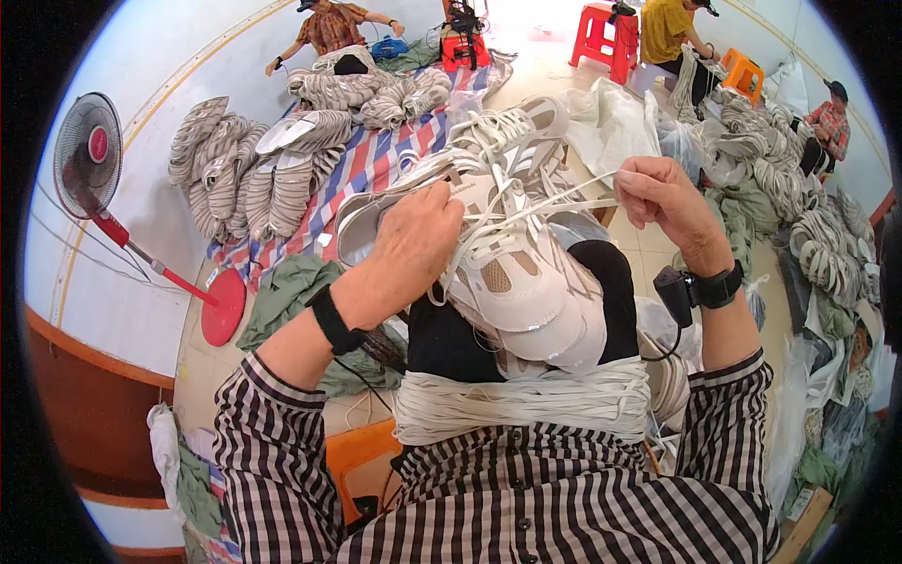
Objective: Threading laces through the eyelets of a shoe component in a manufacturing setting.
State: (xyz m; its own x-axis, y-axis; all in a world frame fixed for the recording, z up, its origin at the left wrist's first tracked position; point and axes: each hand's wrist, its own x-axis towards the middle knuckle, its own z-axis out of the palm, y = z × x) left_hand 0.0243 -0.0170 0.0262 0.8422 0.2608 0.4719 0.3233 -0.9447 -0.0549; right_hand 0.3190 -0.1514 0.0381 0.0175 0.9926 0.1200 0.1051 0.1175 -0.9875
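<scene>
Over my lap lies a pile of beige and white sneaker uppers, the top sneaker upper (512,282) with its toe toward me. A white shoelace (578,191) runs loosely across its eyelet area. My right hand (665,209), raised at the right of the pile, pinches the shoelace and draws it out fairly straight. At the left side of the upper, my left hand (413,237) is closed on its edge; the fingertips are partly hidden. A thick bundle of white laces (521,404) lies across my waist. More laced uppers (503,132) lie just beyond.
Bundled shoe uppers (291,179) lie on a striped sheet (376,160) at the left. A fan with a red base (224,305) stands nearby. Several people sit working farther off, beside a red stool (606,42). More bundles (761,141) and plastic bags line the right.
</scene>
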